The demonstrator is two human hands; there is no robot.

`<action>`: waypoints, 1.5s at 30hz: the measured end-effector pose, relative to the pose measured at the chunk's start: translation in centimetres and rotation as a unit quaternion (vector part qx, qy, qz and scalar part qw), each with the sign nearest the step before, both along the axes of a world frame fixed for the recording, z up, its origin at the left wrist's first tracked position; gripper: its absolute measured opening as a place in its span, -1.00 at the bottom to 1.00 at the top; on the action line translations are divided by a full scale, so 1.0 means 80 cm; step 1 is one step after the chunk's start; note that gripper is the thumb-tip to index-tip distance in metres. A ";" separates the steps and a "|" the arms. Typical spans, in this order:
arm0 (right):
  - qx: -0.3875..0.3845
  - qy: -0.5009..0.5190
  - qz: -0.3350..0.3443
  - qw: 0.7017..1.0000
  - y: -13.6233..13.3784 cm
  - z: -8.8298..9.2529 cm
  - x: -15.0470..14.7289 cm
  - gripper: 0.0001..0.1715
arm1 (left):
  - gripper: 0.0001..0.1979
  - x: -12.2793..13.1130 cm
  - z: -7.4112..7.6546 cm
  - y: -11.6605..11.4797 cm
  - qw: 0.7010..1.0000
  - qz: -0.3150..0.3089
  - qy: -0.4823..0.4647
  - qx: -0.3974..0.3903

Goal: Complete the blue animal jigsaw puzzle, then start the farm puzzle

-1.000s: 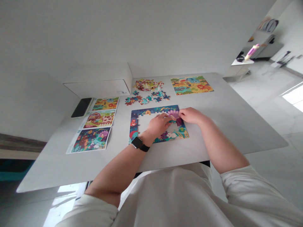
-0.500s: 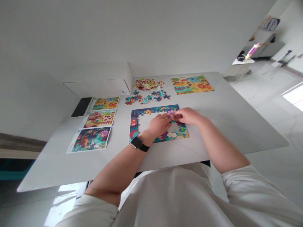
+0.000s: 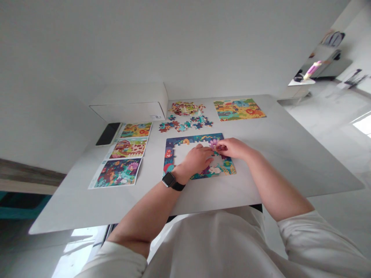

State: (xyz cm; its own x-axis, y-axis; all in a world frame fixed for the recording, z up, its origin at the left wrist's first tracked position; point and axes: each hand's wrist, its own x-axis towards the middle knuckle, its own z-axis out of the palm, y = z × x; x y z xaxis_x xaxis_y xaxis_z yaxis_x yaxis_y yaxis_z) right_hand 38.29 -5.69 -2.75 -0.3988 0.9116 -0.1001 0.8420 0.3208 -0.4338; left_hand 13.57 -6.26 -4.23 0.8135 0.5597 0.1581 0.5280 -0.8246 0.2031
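A partly built jigsaw puzzle [image 3: 171, 152] with a dark blue border and an unfilled white middle lies on the white table [image 3: 278, 143] in front of me. My left hand [image 3: 197, 159], with a black watch on its wrist, rests palm down on the puzzle's middle with fingers bent. My right hand [image 3: 234, 148] touches the puzzle's upper right part, its fingertips pressed together at a purple patch; whether a piece is in them I cannot make out. Loose puzzle pieces [image 3: 185, 124] lie just beyond the puzzle.
A finished puzzle [image 3: 239, 109] lies at the far right. A heap of pieces [image 3: 185, 108] sits behind the loose ones. A white box [image 3: 130, 103], a black phone [image 3: 108, 134] and a sheet of three pictures [image 3: 124, 154] are on the left.
My right hand slid a little left onto the puzzle's purple patch. The camera shifted slightly, so everything sits a bit lower and to the right in view.
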 end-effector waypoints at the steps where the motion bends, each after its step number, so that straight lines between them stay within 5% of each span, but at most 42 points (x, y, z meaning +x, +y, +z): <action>1: 0.001 0.004 0.001 1.000 0.001 -0.001 0.000 -0.90 | -0.71 0.000 0.000 -0.001 1.000 0.001 0.003 0.001; 8: 0.005 0.034 0.026 0.999 0.003 -0.009 0.002 -0.89 | -0.78 -0.019 0.013 0.002 0.995 0.045 -0.084 0.031; 12: 0.018 0.052 0.026 0.998 0.005 -0.017 0.003 -0.88 | -0.73 -0.050 0.033 0.011 0.953 0.205 -0.213 0.070; 17: 0.035 0.029 0.018 0.999 0.006 -0.018 0.000 -0.83 | -0.43 -0.079 0.050 0.023 0.896 0.364 -0.245 0.062; 30: 0.022 0.037 -0.016 0.999 0.005 -0.013 0.001 -0.82 | -0.73 -0.155 0.049 0.076 0.794 0.470 -0.375 0.088; 34: 0.081 0.030 -0.033 0.996 0.008 -0.008 0.015 -0.80 | -0.76 -0.157 0.048 0.079 0.801 0.489 -0.342 0.049; 37: 0.105 0.027 -0.072 0.992 0.011 -0.008 0.023 -0.83 | -0.65 -0.141 0.042 0.074 0.834 0.472 -0.287 0.009; 41: 0.097 0.015 -0.088 0.991 0.014 -0.012 0.024 -0.86 | -0.77 -0.129 0.033 0.071 0.875 0.424 -0.233 0.002; 45: 0.093 0.001 -0.076 0.993 0.015 -0.013 0.023 -0.83 | -0.78 -0.142 0.030 0.085 0.864 0.443 -0.238 0.016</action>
State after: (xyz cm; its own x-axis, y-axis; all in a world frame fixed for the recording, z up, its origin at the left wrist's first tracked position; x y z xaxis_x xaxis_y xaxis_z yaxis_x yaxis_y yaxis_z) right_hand 40.11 -4.48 -3.77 -0.2551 0.9639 0.0767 0.8857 0.2648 -0.3812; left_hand 2.17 0.52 -1.83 -0.0931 0.9188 0.3837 0.8183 -0.1490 0.5551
